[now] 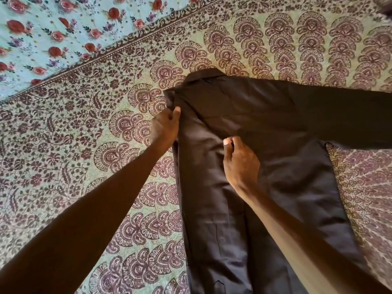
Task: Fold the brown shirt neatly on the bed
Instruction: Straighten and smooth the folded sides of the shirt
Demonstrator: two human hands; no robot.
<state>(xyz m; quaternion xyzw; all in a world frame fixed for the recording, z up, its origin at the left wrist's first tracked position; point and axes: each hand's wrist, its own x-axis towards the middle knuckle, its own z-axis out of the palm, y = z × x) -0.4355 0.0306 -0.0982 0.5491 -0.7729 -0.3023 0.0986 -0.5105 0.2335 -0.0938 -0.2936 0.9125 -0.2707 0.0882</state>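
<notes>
Fingers [176, 113] of left hand [165, 127] pinching brown shirt [265, 132] edge by collar [203, 77]; right hand [240, 163] nipping mid-fabric; sleeve [350, 117] cut off rightward, hem below frame.

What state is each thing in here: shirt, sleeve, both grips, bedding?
brown shirt: spread on the bed, folding unfinished.
sleeve: stretched out to the right, not folded in.
left grip: holds the shirt's edge near the collar.
right grip: pinches cloth at the shirt's middle.
bedspread: laid flat under the shirt.
flowered sheet: flat, beyond the bedspread's border.
</notes>
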